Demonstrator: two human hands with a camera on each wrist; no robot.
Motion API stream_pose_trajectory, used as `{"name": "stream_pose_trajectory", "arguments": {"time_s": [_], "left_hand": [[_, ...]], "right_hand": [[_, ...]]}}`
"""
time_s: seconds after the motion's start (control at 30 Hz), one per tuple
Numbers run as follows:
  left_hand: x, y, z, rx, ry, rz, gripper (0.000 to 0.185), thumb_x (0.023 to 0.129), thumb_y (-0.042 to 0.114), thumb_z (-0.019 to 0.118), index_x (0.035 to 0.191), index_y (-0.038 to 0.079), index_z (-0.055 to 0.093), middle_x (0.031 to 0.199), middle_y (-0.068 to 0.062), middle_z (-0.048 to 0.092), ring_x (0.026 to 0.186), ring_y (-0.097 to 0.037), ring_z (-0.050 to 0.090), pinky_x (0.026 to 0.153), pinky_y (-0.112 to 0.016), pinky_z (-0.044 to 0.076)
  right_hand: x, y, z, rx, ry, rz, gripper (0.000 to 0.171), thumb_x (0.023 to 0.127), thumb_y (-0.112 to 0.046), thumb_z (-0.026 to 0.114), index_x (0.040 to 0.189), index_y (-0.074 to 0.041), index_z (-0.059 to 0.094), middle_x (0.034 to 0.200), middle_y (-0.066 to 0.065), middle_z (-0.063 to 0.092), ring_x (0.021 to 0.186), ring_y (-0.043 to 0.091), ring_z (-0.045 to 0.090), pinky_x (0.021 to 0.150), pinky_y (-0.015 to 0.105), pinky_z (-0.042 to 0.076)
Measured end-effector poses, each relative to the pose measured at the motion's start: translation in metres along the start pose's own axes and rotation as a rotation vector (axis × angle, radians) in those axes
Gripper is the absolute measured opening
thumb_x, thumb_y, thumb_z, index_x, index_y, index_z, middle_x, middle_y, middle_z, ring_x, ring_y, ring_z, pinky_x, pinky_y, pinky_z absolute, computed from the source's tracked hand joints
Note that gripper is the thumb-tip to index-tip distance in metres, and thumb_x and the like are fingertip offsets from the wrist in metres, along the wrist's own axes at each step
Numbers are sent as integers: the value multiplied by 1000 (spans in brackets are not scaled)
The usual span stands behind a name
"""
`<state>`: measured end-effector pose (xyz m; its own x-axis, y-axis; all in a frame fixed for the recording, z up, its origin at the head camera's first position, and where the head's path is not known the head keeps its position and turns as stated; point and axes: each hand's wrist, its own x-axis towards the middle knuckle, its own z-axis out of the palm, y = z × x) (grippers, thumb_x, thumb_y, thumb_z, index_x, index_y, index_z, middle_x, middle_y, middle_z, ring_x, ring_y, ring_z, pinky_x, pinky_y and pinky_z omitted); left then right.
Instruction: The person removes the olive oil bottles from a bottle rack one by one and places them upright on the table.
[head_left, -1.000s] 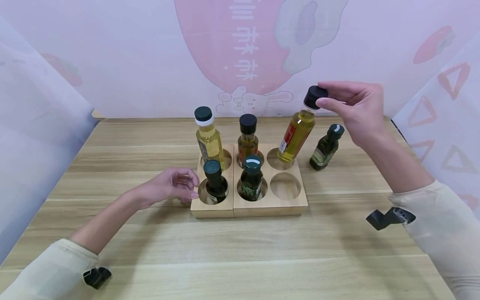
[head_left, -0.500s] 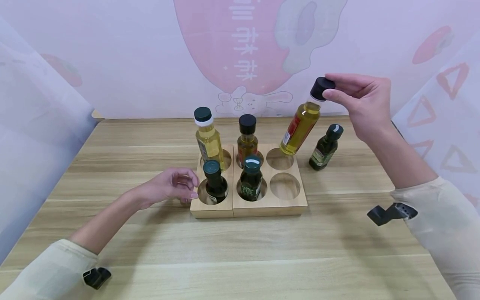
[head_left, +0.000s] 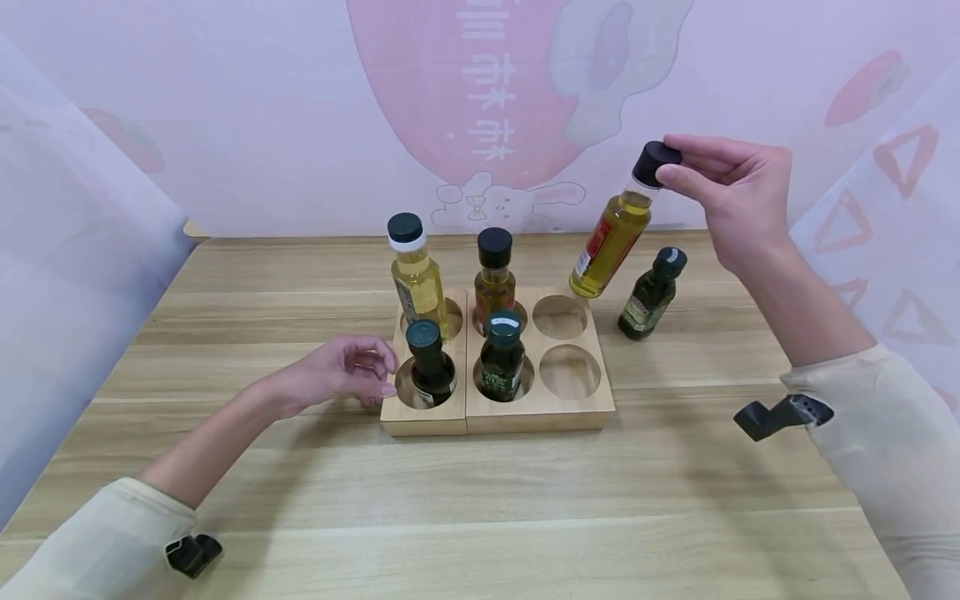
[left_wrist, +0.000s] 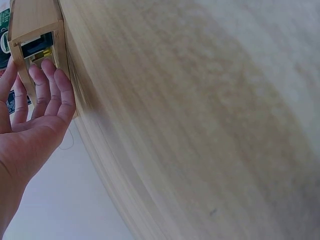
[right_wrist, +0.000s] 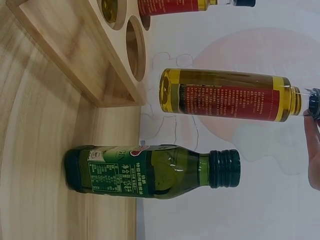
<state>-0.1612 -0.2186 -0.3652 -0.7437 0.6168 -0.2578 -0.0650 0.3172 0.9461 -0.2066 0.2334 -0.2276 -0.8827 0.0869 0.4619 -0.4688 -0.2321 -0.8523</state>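
Note:
My right hand pinches the black cap of an oil bottle with yellow oil and a red label. The bottle hangs tilted, its base up and behind the back right hole of the wooden rack; the right wrist view shows its red label side. Loosely bent, the fingers of my left hand lie at the rack's left end, thumb tip right at the front left edge. In the rack stand a green-capped pale oil bottle, a black-capped oil bottle and two dark green bottles, one front left, one front middle.
A dark green oil bottle stands upright on the wood-grain table, right of the rack. Both right-hand holes of the rack hold no bottle. A printed pale cloth hangs behind the table's back edge.
My right hand has lifted the black-capped oil bottle up and to the right, from over the back right hole to beyond its back edge. The left hand stays in place.

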Motion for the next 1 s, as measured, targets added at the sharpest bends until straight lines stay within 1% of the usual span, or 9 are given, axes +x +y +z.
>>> {"name": "stream_pose_trajectory", "arguments": {"time_s": [0.23,0.53,0.73,1.0], "left_hand": [[0,-1,-1,-4,-5,8,28,91,3,78,107,-6,57,89,-5,61,78,-20,62,70,-33,60],[-1,0,-1,-8,-5,10,27,91,2,77,106,-6,57,89,-7,62,77,-20,63,69,-32,59],[0,0,-1,3,-3,11,27,91,3,78,106,-5,58,88,-6,62,77,-20,63,69,-33,59],[-2,1,-1,2,-7,16,27,91,3,77,107,-6,57,88,-6,62,76,-20,62,68,-32,59]], "right_hand": [[4,0,-4,-5,37,26,27,78,18,80,104,10,76,93,13,79,89,19,78,84,26,60],[10,5,-9,-20,61,38,29,77,16,82,105,10,76,92,12,79,89,18,78,84,25,60],[13,12,-11,-54,75,52,31,76,16,83,105,9,77,90,10,79,86,16,78,85,23,60],[15,22,-18,-96,65,85,32,76,14,84,107,8,77,88,8,79,83,14,77,85,22,59]]}}
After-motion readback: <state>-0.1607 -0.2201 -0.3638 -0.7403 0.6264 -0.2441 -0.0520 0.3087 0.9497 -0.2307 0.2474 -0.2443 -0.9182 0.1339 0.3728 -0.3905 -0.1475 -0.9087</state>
